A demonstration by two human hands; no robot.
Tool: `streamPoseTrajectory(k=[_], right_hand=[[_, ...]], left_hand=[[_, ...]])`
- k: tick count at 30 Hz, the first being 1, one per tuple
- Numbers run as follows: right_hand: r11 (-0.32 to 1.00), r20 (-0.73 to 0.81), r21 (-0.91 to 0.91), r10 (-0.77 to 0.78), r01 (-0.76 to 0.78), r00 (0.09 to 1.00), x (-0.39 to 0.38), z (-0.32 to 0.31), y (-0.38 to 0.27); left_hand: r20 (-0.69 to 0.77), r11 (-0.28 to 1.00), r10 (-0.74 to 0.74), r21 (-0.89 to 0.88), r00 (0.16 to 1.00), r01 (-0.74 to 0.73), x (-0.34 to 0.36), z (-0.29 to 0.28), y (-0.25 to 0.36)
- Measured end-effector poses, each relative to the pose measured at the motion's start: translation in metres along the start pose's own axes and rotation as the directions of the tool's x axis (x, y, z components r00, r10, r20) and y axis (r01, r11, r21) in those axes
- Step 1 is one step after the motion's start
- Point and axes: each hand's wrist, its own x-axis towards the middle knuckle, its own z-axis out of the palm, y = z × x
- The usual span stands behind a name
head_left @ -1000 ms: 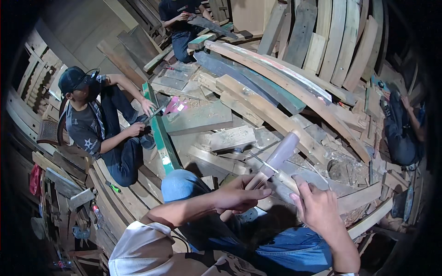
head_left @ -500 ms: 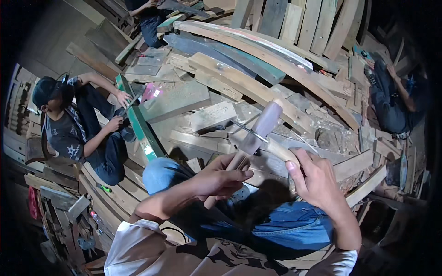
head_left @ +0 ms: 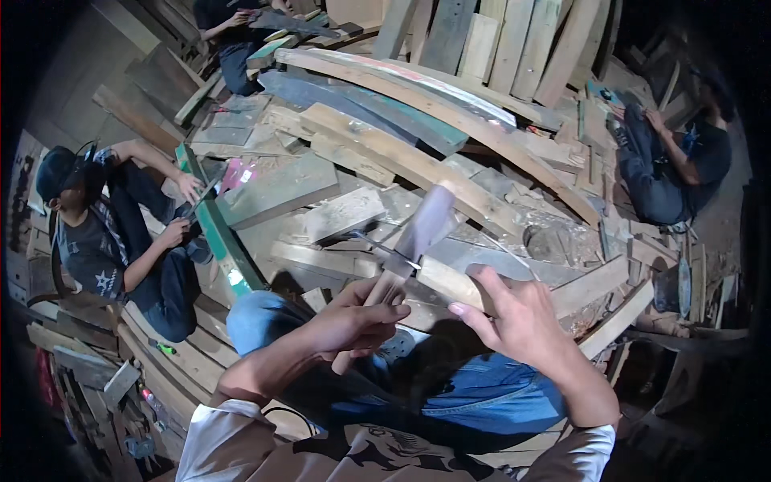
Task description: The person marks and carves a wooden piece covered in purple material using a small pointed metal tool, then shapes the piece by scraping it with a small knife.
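Note:
My left hand (head_left: 360, 321) is closed around the narrow lower end of a mallet-shaped wooden piece (head_left: 423, 221). This piece slants up and away from me, and its thick far end looks greyish purple. My right hand (head_left: 514, 313) grips the pale wooden handle of a thin metal-bladed tool (head_left: 446, 281). The slim dark blade lies across the wooden piece where thick part meets narrow part, its tip sticking out to the left. Whether it is a file or a knife I cannot tell. Both hands are above my lap.
Planks and a long curved beam (head_left: 450, 112) lie ahead among offcuts and shavings. At left, a person (head_left: 120, 241) works a tool on a green-painted beam (head_left: 213, 221). Another person (head_left: 666, 161) sits at right, and a third (head_left: 237, 40) holds a saw at the far left.
My right hand has moved nearer to my left, and the blade now crosses lower on the wooden piece. The whole view has shifted, so surroundings appear farther left.

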Motion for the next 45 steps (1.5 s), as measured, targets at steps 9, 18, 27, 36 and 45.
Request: streamPoseTrajectory(k=[9,18,27,36,45], right_hand=[[1.000,-0.022,-0.009,0.017,-0.017,1.000,-0.003,-0.003,0.003],[0.998,-0.070,-0.058,0.033,-0.037,0.997,-0.006,-0.005,0.010],[0.999,-0.040,0.021,0.037,-0.036,0.999,-0.004,-0.008,0.000],[1.000,-0.104,0.013,-0.004,0.005,0.995,-0.001,-0.009,-0.002],[1.000,-0.097,0.008,-0.018,0.019,0.995,-0.003,-0.009,0.005]], left_hand=[[0.010,0.999,-0.033,0.024,0.999,0.032,0.002,0.004,0.001],[-0.027,0.998,-0.058,0.024,0.998,0.059,0.002,0.004,0.000],[0.012,0.999,-0.019,0.049,1.000,0.018,-0.001,0.005,0.000],[-0.002,0.998,-0.004,0.068,1.000,0.004,-0.003,0.002,-0.002],[0.013,0.996,-0.019,0.090,1.000,0.018,-0.004,0.003,-0.002]])
